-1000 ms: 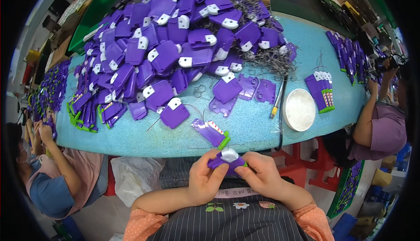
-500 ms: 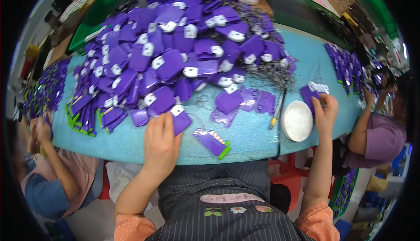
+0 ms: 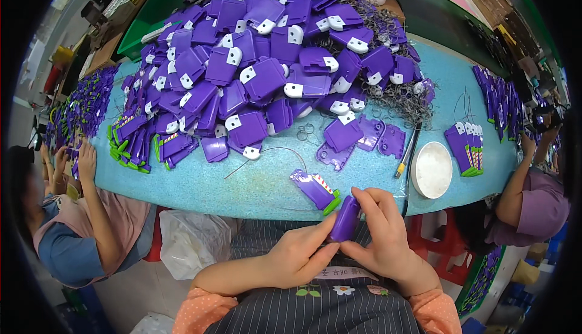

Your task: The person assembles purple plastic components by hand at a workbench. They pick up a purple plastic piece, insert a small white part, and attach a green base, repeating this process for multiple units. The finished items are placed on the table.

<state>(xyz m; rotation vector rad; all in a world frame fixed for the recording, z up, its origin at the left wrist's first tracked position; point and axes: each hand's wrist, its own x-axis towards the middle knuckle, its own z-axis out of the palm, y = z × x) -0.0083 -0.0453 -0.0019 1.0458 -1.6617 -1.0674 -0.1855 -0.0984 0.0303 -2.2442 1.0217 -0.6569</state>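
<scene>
Our left hand (image 3: 297,256) and right hand (image 3: 379,240) back together | fingers pinch purple plastic case (image 3: 345,219) | seemingly a fresh piece.

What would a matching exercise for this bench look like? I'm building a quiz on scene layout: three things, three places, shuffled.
Things:
1. small purple case
2. white round dish
3. purple-and-green assembled piece

Places:
A. on the table just beyond the hands
B. held between left hand and right hand
C. on the table to the right, beside a yellow-handled tool

Pairs: 1-B, 2-C, 3-A
</scene>
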